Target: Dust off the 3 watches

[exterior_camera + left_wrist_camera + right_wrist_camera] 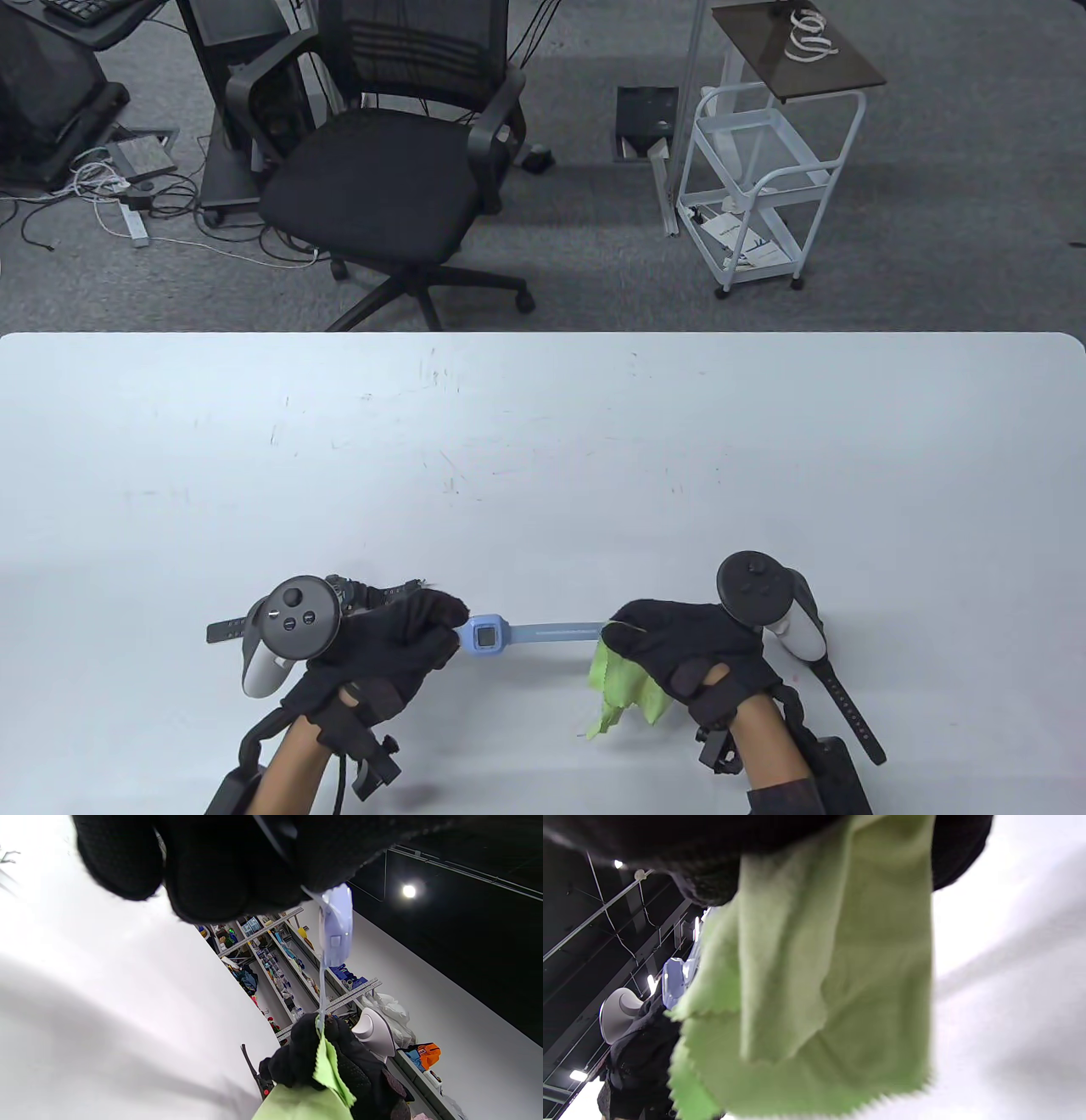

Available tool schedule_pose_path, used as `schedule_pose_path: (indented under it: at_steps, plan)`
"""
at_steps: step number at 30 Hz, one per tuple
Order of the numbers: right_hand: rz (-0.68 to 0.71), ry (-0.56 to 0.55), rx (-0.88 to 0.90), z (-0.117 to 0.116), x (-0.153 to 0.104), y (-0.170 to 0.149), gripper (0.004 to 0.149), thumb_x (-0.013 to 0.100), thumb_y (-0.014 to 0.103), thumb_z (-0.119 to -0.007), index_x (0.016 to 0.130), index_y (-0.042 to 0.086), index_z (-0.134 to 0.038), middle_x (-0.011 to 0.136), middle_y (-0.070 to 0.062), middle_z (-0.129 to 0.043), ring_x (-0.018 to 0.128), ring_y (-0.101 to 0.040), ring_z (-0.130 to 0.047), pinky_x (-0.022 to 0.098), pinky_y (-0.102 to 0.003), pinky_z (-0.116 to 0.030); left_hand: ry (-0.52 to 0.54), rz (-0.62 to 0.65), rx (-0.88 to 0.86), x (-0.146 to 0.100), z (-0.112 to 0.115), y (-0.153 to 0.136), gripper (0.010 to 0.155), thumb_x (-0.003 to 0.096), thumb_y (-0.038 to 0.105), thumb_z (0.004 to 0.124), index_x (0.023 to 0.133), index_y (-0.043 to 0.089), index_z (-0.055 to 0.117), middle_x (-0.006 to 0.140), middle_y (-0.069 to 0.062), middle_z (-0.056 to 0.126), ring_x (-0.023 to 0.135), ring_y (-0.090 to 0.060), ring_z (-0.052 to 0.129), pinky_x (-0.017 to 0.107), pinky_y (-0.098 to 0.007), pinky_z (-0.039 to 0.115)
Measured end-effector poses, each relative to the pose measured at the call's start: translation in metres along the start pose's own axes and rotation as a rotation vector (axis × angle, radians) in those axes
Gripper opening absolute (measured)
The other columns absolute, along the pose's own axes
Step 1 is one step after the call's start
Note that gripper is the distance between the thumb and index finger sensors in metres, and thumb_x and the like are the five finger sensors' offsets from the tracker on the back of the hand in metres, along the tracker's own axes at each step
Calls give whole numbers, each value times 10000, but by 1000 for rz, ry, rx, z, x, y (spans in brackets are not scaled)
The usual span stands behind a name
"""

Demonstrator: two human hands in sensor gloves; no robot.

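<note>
Left hand: the left hand point(399, 641) grips one end of the blue watch point(487, 635), fingers curled round the strap right beside the case, held up off the white table point(543, 441).
Blue watch: square light-blue case, face up toward the table camera, strap stretched level between the two hands; in the left wrist view it point(336, 926) hangs edge-on just below the gloved fingers point(212, 870).
Right hand: the right hand point(687, 649) pinches the other strap end through the green cloth point(624, 683), fingers closed on both.
Green cloth: folded over the strap tip, its loose zigzag-cut edges dangling below the hand; it point(814, 984) fills most of the right wrist view, and in the left wrist view it point(326, 1065) drapes down from the far glove.
Second watch: a black watch point(227, 630) lies on the table behind the left hand, one strap end poking out left of the tracker point(288, 624); its case is mostly hidden.
Third watch: another black strap point(853, 717) runs along the table beside the right wrist, below that hand's tracker point(768, 598); its face cannot be made out.
Beyond the table: a black office chair point(399, 170) and a white wire cart point(759, 182) on grey carpet.
</note>
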State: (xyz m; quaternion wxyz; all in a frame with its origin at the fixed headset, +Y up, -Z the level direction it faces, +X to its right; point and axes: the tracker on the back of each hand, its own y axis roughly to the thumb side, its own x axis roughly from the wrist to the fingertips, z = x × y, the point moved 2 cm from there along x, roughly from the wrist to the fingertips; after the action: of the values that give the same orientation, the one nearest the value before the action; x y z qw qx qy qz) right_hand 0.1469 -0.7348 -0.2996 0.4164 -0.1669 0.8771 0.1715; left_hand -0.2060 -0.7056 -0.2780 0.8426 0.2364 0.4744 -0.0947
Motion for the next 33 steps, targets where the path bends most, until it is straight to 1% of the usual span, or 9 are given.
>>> schedule_pose_path:
  at_steps: [3, 7, 10, 13, 16, 19, 23, 27, 33]
  plan:
    - [-8, 20, -2, -1, 0, 0, 454, 587, 471, -754, 931, 186, -838, 744, 28, -971, 788, -212, -920, 671, -597, -658, -1, 3, 0, 0, 1, 0, 473, 500, 316, 787, 929, 118, 806, 747, -106, 938, 573, -297, 978, 558, -601, 778]
    - [-35, 15, -1, 3, -4, -1, 457, 605, 518, -780, 880, 166, -879, 685, 38, -1010, 732, -193, -964, 644, -577, -694, 16, 6, -10, -2, -3, 0, 473, 500, 314, 784, 930, 118, 805, 749, -107, 936, 575, -297, 977, 559, -603, 776]
    - [-42, -48, -25, 10, -9, -1, 446, 610, 506, -775, 897, 176, -862, 709, 34, -996, 753, -201, -949, 654, -583, -680, 39, 15, -35, -4, -8, 0, 476, 501, 314, 779, 936, 120, 798, 754, -107, 933, 580, -298, 975, 561, -604, 775]
    - [-30, -180, -85, 16, -15, 6, 445, 627, 507, -768, 915, 176, -845, 736, 29, -983, 777, -213, -934, 659, -589, -668, 69, 21, -57, -6, -11, 1, 489, 503, 314, 777, 950, 117, 782, 761, -108, 929, 585, -300, 973, 564, -604, 772]
    - [-7, -234, -186, 11, -16, 19, 445, 634, 512, -758, 928, 187, -833, 753, 33, -973, 791, -215, -924, 666, -588, -663, 114, 25, -69, -7, -13, 1, 490, 504, 313, 779, 955, 120, 777, 767, -109, 926, 590, -301, 973, 564, -606, 772]
    - [47, -214, -293, -9, -10, 38, 445, 641, 514, -749, 947, 200, -820, 779, 33, -959, 809, -220, -912, 667, -589, -662, 173, 36, -96, -8, -14, 1, 487, 507, 312, 781, 956, 124, 774, 775, -106, 923, 598, -303, 973, 565, -608, 772]
    - [93, -97, -406, -47, 6, 55, 444, 645, 518, -739, 965, 218, -805, 805, 38, -948, 815, -218, -907, 666, -579, -669, 217, 40, -125, -9, -14, 0, 495, 509, 311, 780, 968, 125, 757, 788, -106, 916, 613, -305, 970, 570, -613, 768]
    - [94, 16, -472, -82, 24, 59, 446, 645, 519, -739, 967, 217, -804, 806, 38, -948, 807, -216, -912, 657, -566, -682, 220, 38, -160, -9, -12, -2, 498, 512, 308, 777, 975, 128, 746, 801, -107, 907, 626, -307, 967, 576, -619, 762]
    - [44, 67, -708, -106, 42, 50, 448, 646, 521, -739, 972, 220, -800, 811, 39, -946, 809, -215, -910, 658, -560, -683, 201, 35, -168, -6, -7, -2, 500, 514, 309, 776, 978, 125, 742, 807, -107, 905, 633, -309, 966, 578, -624, 758]
